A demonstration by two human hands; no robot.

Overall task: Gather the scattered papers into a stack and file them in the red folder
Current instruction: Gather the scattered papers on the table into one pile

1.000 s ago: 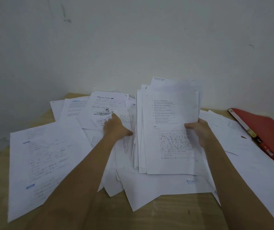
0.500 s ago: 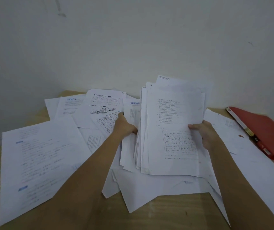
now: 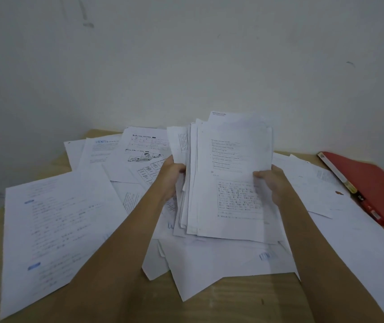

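A thick, uneven stack of printed papers (image 3: 230, 159) stands tilted up in the middle of the table, gripped on both sides. My left hand (image 3: 171, 177) holds its left edge and my right hand (image 3: 272, 183) holds its right edge, thumb on the top sheet. Loose sheets lie scattered around it: a large page (image 3: 53, 229) at the left, several pages (image 3: 137, 150) behind my left hand, more sheets (image 3: 221, 262) under the stack and others (image 3: 314, 183) at the right. The red folder (image 3: 372, 183) lies closed at the far right, partly on the papers' edge.
The wooden table (image 3: 244, 299) shows bare wood at the front and at the far left corner. A plain white wall (image 3: 186, 66) rises right behind the table. Floor shows past the table's left edge.
My left hand has moved right from the loose sheets to the stack's left edge and closed on it. The stack has been drawn together and tipped more upright.
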